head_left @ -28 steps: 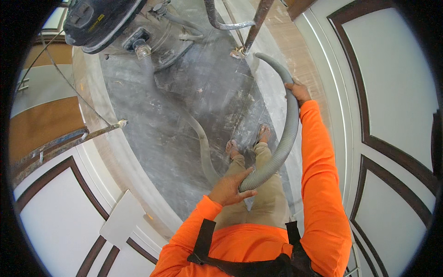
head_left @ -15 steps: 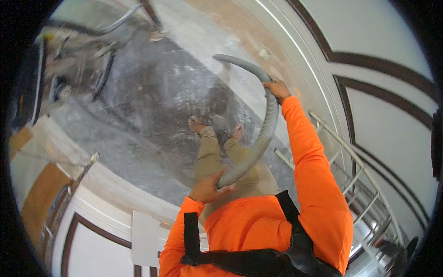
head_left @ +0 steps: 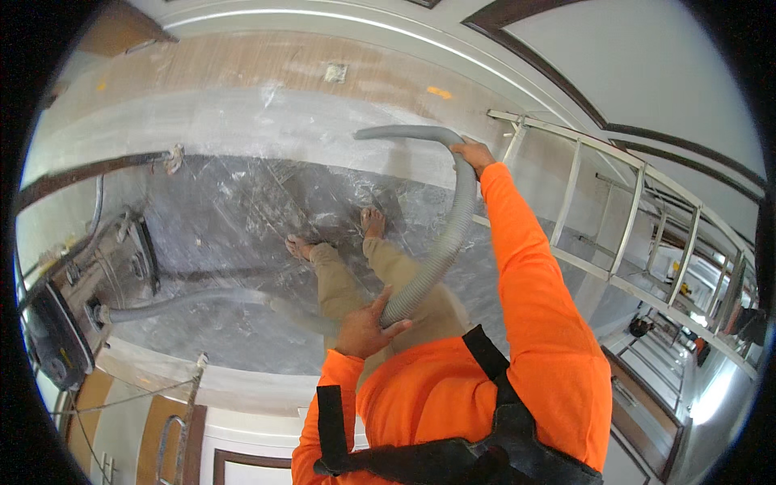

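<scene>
A long grey corrugated vacuum hose (head_left: pixel 440 234) arcs up in front of my body, its free end pointing left above the dusty floor. Close below that end, my right hand (head_left: pixel 473 155) wraps round the hose with the arm stretched forward. My left hand (head_left: pixel 364 327) holds the hose lower down, near my waist, thumb and forefinger spread against its side; its other fingers are partly hidden. From there the hose runs left over the floor to a port on a dusty machine (head_left: pixel 63 339) with a black body.
A pale metal ladder (head_left: pixel 630 218) stands on the right, near white panelled walls with dark trim. Grey dusty sheeting (head_left: pixel 234 210) covers the floor round my bare feet (head_left: pixel 373 221). A dark bar (head_left: pixel 97 174) and a thin pole (head_left: pixel 190 412) stand at left.
My view has turned to the right, bringing more of the ladder in. Both hands keep their hold on the hose, and its free end now points more level to the left.
</scene>
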`<state>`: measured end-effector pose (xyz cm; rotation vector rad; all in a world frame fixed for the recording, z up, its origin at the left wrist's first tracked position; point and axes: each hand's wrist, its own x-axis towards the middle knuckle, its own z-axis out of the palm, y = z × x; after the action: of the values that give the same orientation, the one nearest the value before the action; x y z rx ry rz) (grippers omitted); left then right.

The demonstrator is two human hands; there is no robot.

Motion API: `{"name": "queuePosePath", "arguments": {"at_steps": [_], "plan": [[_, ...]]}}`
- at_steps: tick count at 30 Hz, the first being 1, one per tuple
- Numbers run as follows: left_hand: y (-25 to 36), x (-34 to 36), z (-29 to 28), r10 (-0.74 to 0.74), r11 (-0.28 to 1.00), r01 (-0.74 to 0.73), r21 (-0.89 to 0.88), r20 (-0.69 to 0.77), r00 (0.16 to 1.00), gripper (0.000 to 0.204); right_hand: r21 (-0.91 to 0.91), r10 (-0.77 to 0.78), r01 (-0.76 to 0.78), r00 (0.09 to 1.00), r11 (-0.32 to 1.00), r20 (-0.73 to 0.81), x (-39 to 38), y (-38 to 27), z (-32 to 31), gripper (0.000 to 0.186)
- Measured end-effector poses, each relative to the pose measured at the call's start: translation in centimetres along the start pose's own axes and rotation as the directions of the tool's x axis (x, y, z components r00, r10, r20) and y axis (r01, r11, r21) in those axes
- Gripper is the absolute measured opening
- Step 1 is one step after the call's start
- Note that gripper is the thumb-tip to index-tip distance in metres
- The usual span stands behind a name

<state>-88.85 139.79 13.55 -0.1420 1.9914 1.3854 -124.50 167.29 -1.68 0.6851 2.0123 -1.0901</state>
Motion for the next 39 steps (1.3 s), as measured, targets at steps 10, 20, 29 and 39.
{"name": "queuePosePath", "arguments": {"at_steps": [10,20,29,39], "plan": [[4.3,5.6,5.2,0.027,0.992,-0.039,0.116,0.100,0.995,0.083,0.250,0.039,0.048,0.942,0.967,-0.332,2.6,14.0,-14.9,0.052],[-0.3,3.0,2.1,0.012,0.978,-0.018,0.210,0.027,1.000,0.081,0.410,0.255,-0.105,0.909,0.906,-0.330,2.6,16.7,-6.9,0.061],[-9.1,-11.2,-3.6,0.175,0.952,-0.121,0.281,-0.177,0.968,0.088,0.009,-0.117,0.118,0.989,0.993,-0.089,1.8,16.7,13.9,0.079],[-12.4,-20.0,-2.3,-0.109,0.983,0.136,0.123,-0.206,0.973,0.093,-0.088,-0.298,0.306,0.950,0.948,0.096,-11.7,-0.6,29.9,0.091]]}}
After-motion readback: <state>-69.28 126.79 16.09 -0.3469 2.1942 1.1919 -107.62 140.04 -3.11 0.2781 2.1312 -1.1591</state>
